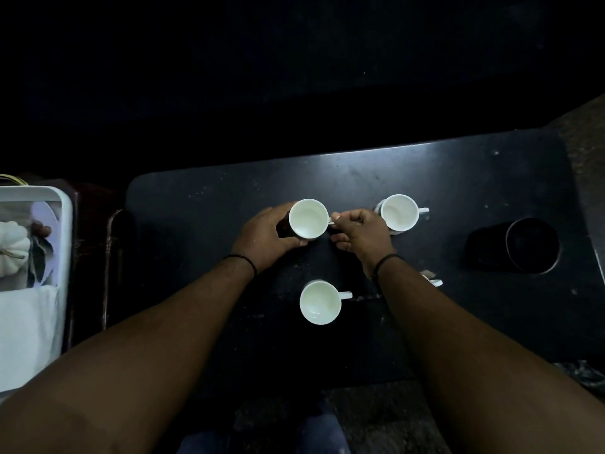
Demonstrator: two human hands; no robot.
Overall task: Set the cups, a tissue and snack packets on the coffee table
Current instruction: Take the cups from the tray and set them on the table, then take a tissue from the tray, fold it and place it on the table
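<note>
Dim light falls on a dark rectangular coffee table (pixel 425 178). Near the tabletop's middle, a white ceramic cup (pixel 308 219) is gripped round its side by the left hand (pixel 266 234), while its handle is pinched by the right hand (pixel 361 232). A second white cup (pixel 399 212) stands just beside the right hand, and a third white cup (pixel 320 302) stands nearer the front edge. A black cylindrical holder (pixel 530 245) lies by the right edge. A white plastic tray (pixel 64 224) with a white cloth is seen beyond the left edge.
</note>
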